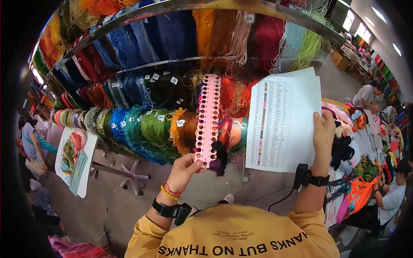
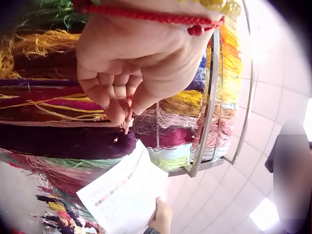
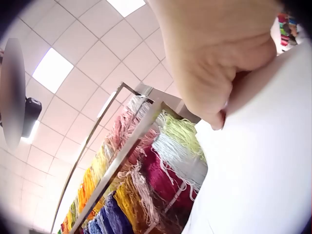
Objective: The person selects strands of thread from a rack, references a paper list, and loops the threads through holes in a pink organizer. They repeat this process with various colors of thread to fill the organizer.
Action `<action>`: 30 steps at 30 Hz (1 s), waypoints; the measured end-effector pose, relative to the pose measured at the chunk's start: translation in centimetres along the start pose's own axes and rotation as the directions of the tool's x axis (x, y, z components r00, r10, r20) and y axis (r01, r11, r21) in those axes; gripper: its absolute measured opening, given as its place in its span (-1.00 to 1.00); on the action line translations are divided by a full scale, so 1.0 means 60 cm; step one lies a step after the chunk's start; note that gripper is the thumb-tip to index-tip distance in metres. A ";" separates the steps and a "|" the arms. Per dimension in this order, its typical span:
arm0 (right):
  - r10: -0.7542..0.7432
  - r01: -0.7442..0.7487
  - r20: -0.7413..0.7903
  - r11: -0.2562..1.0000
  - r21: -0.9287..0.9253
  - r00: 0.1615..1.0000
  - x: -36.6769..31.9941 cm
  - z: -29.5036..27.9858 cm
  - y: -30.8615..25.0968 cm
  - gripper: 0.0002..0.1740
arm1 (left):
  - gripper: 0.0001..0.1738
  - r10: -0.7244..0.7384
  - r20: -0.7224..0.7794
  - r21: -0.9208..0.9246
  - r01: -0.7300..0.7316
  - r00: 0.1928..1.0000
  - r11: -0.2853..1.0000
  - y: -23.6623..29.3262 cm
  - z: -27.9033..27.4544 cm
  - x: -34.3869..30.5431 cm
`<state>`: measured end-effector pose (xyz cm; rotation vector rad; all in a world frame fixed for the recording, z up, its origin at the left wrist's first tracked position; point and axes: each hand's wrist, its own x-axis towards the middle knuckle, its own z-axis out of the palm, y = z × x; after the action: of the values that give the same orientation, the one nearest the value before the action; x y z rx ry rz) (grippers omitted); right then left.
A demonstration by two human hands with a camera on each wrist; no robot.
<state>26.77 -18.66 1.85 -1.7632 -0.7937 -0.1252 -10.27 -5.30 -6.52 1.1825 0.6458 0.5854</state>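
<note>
My left hand (image 1: 186,168) pinches the lower end of a long pink thread card (image 1: 209,118) with holes along both edges. Dark purple and black yarn (image 1: 220,155) hangs at its lower right side. In the left wrist view, the thumb and fingers (image 2: 114,105) close on the card's thin edge, and a dark purple skein (image 2: 58,141) lies beyond. My right hand (image 1: 325,131) grips the right edge of printed white sheets (image 1: 297,142), which carry a table with a column of colour swatches. Those sheets (image 3: 258,161) fill much of the right wrist view beneath the fingers.
Racks of hanging thread skeins (image 1: 133,41) stand in front, with a row of tagged skeins (image 1: 155,129) lower down. At left hangs a white board (image 1: 88,161) with a green card. A wheeled chair base (image 1: 131,174) is on the floor. People sit by a yarn-covered table (image 1: 350,150) at right.
</note>
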 end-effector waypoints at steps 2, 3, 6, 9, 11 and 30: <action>-0.045 0.042 -0.039 0.996 -0.084 0.998 -0.025 -0.010 -0.043 -0.81 | -0.82 0.005 0.011 -0.006 -0.005 1.000 1.000 0.003 -0.027 -0.031; -0.066 0.058 -0.059 0.990 -0.129 0.996 -0.042 -0.016 -0.068 -0.80 | -0.82 -0.001 0.007 0.004 0.001 1.000 1.000 0.008 -0.041 -0.050; -0.099 0.092 -0.099 0.993 -0.073 0.990 -0.092 -0.015 -0.117 -0.78 | -0.82 0.001 0.006 0.003 -0.001 1.000 1.000 0.017 -0.095 -0.110; -0.127 0.113 -0.134 0.988 -0.108 0.983 -0.143 -0.009 -0.162 -0.80 | -0.81 -0.003 -0.032 0.049 0.004 0.999 0.999 0.035 -0.150 -0.181; -0.137 0.124 -0.149 0.988 -0.093 0.979 -0.180 0.000 -0.198 -0.81 | -0.80 0.048 0.008 0.007 -0.049 0.999 0.999 0.027 -0.191 -0.216; -0.221 0.165 0.127 0.922 0.349 0.967 -0.355 0.222 -0.378 -0.81 | -0.77 0.258 -0.303 -0.137 -0.310 0.917 0.941 0.034 -0.390 -0.580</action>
<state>-6.41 -13.38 5.73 -1.3809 -1.0448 0.0254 -51.20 -14.57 -5.11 1.0342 0.6469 1.0545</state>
